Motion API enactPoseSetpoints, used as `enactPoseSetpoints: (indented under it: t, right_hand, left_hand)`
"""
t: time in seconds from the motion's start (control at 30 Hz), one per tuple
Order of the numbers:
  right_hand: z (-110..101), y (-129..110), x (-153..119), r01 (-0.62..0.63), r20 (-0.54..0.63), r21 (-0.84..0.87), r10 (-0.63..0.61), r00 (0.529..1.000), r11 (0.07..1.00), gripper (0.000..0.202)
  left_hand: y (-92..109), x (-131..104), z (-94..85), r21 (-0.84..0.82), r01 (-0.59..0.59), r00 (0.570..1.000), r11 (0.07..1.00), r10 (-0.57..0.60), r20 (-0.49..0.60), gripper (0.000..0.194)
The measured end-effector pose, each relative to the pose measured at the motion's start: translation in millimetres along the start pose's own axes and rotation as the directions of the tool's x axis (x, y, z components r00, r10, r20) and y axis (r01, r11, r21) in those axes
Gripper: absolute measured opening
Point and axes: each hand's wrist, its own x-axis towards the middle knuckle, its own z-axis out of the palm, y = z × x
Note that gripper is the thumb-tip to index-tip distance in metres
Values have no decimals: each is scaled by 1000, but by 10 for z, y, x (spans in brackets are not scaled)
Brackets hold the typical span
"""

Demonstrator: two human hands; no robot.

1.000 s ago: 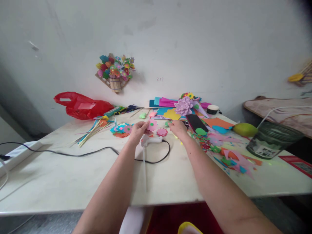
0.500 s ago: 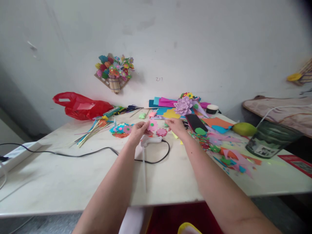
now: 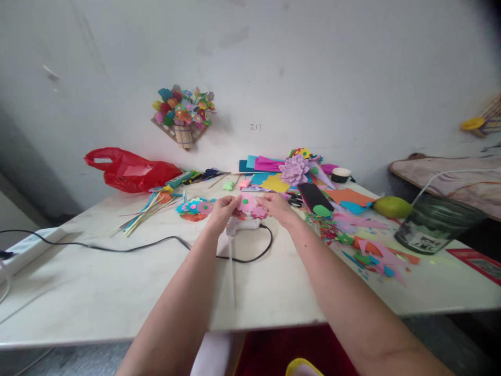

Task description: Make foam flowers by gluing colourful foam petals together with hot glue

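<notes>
A pink paper-like flower [image 3: 246, 207] with a green round centre is held up over the middle of the table. My left hand [image 3: 224, 211] pinches its left edge, fingers closed. At its right edge are the closed fingertips of my right hand [image 3: 277, 206]. Partly hidden below the flower is a darker pink scalloped cut-out [image 3: 259, 212]. Just nearer to me lies a white hot glue gun [image 3: 242, 225], a clear glue stick [image 3: 231, 271] sticking out toward me and its black cord [image 3: 270, 245] curling left.
Stacked cut-out flowers [image 3: 193, 208] lie left of my hands, near a bundle of thin strips [image 3: 146, 214] and a red plastic bag [image 3: 133, 172]. To the right are a phone [image 3: 314, 196], scissors [image 3: 294, 199], colourful scraps [image 3: 376, 250], a green fruit [image 3: 392, 207] and a glass jar [image 3: 434, 224].
My right hand has moved left and slightly down, bringing its fingertips to the pink flower's right edge. My left hand has hardly moved and still holds the flower.
</notes>
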Motion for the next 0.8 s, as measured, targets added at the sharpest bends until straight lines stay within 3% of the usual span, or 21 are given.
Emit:
enactPoseSetpoints:
  t: [0.1, 0.2, 0.27, 0.33, 0.43, 0.53, 0.63, 0.8]
  right_hand:
    - [-76, 64, 81, -19, -227, 63, 33, 973, 998, 28]
    - [-156, 122, 147, 1, -457, 159, 72, 886, 987, 27]
    - [-179, 119, 154, 16, -511, 192, 86, 856, 981, 26]
    - [-158, 77, 124, -14, -436, 216, 110, 893, 976, 25]
    - [-52, -6, 41, -91, -159, 205, 125, 979, 975, 32]
    - [83, -27, -25, -106, 29, 173, 102, 994, 979, 34]
    - [179, 24, -44, -90, 48, 165, 83, 995, 982, 33]
    - [229, 97, -29, -41, -23, 104, 43, 999, 994, 35]
  left_hand:
    - [-13, 12, -13, 0, 1, 999, 1000, -1, -39, 37]
    - [-26, 16, -23, -3, 0, 999, 1000, -1, -47, 37]
    - [-31, 14, -25, 0, -1, 1000, 1000, 1, -31, 38]
    - [-32, 10, -24, 4, -3, 1000, 1000, 4, -17, 38]
    - [-27, 5, -17, 6, -8, 1000, 1000, 8, -1, 37]
    - [-19, 0, 1, 6, -8, 1000, 1000, 8, 15, 37]
    - [-17, -1, 27, 25, 0, 999, 1000, -1, 32, 37]
    - [-31, 9, 58, 66, 6, 998, 998, -10, 55, 37]
